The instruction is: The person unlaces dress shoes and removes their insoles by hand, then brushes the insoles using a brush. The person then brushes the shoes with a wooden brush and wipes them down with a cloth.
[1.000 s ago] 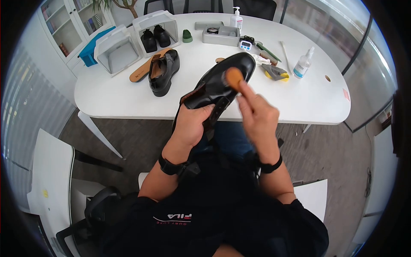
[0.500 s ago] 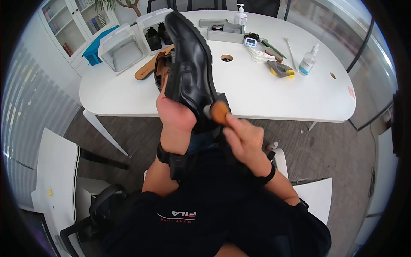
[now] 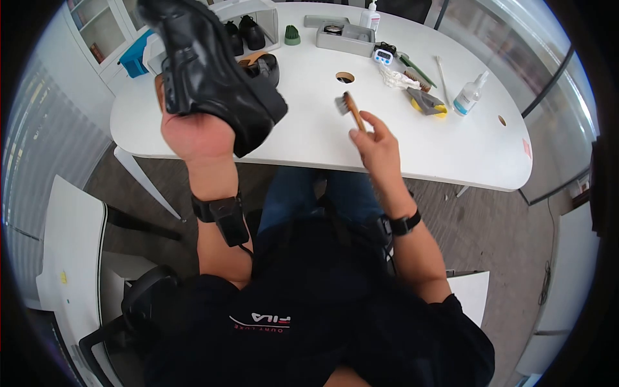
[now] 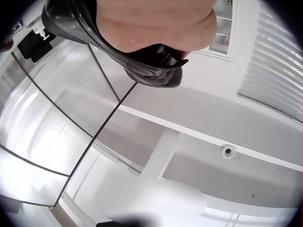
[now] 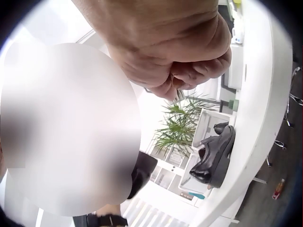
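Observation:
My left hand (image 3: 196, 138) holds up a black leather shoe (image 3: 213, 71) at the upper left of the head view. The shoe's toe points away to the upper left and its heel is toward the right. In the left wrist view the hand reaches into the shoe's opening (image 4: 158, 56), and its fingers are hidden inside. To the right, over the table's front part, my right hand (image 3: 377, 145) pinches the wooden handle of a small brush (image 3: 351, 106) with pale grey bristles. The brush is apart from the shoe. The other black shoe (image 5: 215, 158) stands on the table.
On the white table (image 3: 309, 135), clear boxes, one with black shoes (image 3: 251, 32), stand at the back left. A green brush (image 3: 292, 35), a metal tin (image 3: 345, 42), a timer (image 3: 382, 57), a white cloth (image 3: 398, 77), a grey-yellow cloth (image 3: 427, 103) and a spray bottle (image 3: 469, 95) lie beyond.
My left hand has raised the shoe and carried it to the left, turning its toe to the upper left. The right hand has drawn the brush off the shoe's surface and moved slightly right.

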Motion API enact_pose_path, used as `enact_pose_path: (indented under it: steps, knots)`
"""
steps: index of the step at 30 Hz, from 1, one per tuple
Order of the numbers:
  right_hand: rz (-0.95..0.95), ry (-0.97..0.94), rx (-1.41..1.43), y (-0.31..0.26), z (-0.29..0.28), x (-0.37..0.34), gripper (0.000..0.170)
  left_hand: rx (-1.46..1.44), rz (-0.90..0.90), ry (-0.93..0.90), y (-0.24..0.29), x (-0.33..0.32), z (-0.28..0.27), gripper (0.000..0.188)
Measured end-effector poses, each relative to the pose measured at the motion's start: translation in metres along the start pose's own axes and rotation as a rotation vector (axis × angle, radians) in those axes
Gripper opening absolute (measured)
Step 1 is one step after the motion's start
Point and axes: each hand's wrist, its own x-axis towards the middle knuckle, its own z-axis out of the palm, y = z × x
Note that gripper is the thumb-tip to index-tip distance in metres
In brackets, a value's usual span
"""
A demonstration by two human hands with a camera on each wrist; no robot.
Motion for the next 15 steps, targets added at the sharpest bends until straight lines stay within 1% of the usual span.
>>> enact_pose_path:
  steps: [1, 2, 3, 4, 5, 6, 7, 8, 9, 11, 12, 13, 15]
  knots:
    - [0.093, -0.008, 0.154, -0.004, -0.001, 0.011, 0.042, -0.005, -0.039, -0.067, 0.003, -0.005, 0.002, 0.045]
    - [0.145, -0.013, 0.223, -0.002, -0.004, 0.023, 0.035, -0.014, -0.04, -0.061, 0.006, -0.005, 0.003, 0.045]
    - [0.2, -0.012, 0.286, 0.002, -0.009, 0.034, 0.028, -0.007, -0.024, -0.015, 0.005, -0.006, 0.003, 0.046]
    - [0.217, 0.002, 0.27, 0.008, -0.016, 0.051, 0.028, -0.002, -0.01, 0.039, 0.003, -0.009, -0.002, 0.048]
    - [0.29, -0.01, 0.356, 0.017, -0.022, 0.069, 0.027, -0.018, -0.013, 0.07, 0.002, -0.011, -0.012, 0.048]
    - [0.372, -0.018, 0.447, 0.028, -0.027, 0.081, 0.026, -0.01, -0.083, 0.09, 0.002, -0.01, -0.024, 0.047]
    - [0.424, 0.006, 0.457, 0.024, -0.029, 0.092, 0.023, 0.001, -0.155, 0.1, 0.001, -0.008, -0.036, 0.047]
    - [0.446, 0.017, 0.465, 0.024, -0.032, 0.103, 0.023, -0.027, -0.205, 0.165, -0.008, -0.004, -0.045, 0.047]
    - [0.463, 0.026, 0.475, 0.025, -0.035, 0.111, 0.024, 0.053, -0.247, 0.216, -0.017, 0.001, -0.057, 0.044]
    - [0.45, 0.009, 0.474, 0.033, -0.041, 0.124, 0.023, -0.007, -0.402, 0.222, -0.04, 0.012, -0.074, 0.043]
    - [0.429, -0.015, 0.477, 0.029, -0.042, 0.132, 0.022, -0.023, -0.427, 0.365, -0.054, 0.019, -0.069, 0.041]
    - [0.427, -0.008, 0.444, 0.028, -0.043, 0.136, 0.025, 0.226, -0.32, 0.734, -0.073, 0.029, -0.065, 0.038]
    - [0.394, -0.014, 0.377, 0.025, -0.046, 0.144, 0.025, 0.174, -0.362, 0.755, -0.085, 0.039, -0.08, 0.036]
